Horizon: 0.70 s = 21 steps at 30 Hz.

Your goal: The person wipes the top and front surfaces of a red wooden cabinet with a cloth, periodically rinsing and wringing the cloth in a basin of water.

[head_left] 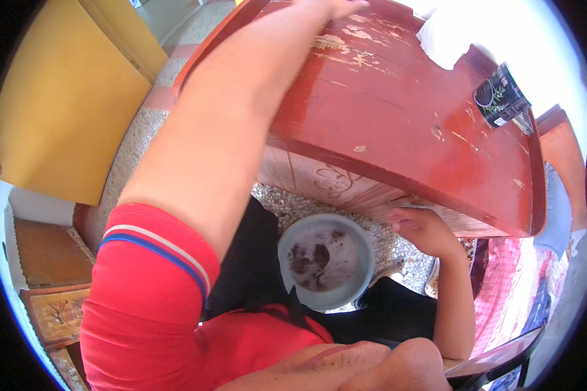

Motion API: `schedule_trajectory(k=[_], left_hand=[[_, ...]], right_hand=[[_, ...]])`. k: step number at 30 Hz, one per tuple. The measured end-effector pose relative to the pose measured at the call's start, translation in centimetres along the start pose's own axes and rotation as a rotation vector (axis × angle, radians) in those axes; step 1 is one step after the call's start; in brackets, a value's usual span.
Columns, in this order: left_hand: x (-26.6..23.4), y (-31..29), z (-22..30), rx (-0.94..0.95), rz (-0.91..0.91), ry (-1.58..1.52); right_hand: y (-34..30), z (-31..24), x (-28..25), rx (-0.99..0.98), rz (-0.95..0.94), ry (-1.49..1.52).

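Across the top of a worn red wooden cabinet (372, 98) my left arm reaches to its far side. My left hand (341, 7) is at the upper edge of the view, partly cut off, and its visible fingers lie stretched out. In front of the cabinet's patterned front panel (332, 176) is my right hand (430, 232), loosely open, with nothing visible in it. Below and between my knees stands a pale grey-blue basin (365, 277) of cloudy, sudsy water with dark patches.
A black printed tub (501, 96) stands at the cabinet top's right end, near white crumpled material (442, 39). A yellow door (65, 98) is on the left, above brown boxes or drawers (52, 254). Pink checked cloth (499, 287) lies at the right. The floor (267, 195) is speckled.
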<state>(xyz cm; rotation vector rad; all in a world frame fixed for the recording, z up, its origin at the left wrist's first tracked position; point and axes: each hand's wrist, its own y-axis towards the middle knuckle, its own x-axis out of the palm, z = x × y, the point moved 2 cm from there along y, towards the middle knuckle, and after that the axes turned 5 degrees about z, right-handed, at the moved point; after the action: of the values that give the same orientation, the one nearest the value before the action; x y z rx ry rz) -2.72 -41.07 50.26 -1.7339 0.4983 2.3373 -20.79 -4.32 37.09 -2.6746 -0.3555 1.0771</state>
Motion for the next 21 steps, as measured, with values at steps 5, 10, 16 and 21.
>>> schedule_trajectory(k=[5,10,16,21], left_hand=[[-0.1,0.5,-8.8,-0.103,0.168,0.364],[-0.2,1.3,-4.9,-0.233,0.007,0.115],[6.2,4.7,-5.4,0.121,0.033,0.066],[6.1,-4.3,6.0,0.461,-0.044,0.01]], right_hand=[[0.1,1.8,-0.1,-0.048,0.078,0.102],[-1.1,2.0,1.0,-0.054,0.024,-0.035],[1.3,-1.3,1.2,-0.16,-0.023,-0.153],[2.3,-1.4,1.6,-0.182,0.04,-0.191]])
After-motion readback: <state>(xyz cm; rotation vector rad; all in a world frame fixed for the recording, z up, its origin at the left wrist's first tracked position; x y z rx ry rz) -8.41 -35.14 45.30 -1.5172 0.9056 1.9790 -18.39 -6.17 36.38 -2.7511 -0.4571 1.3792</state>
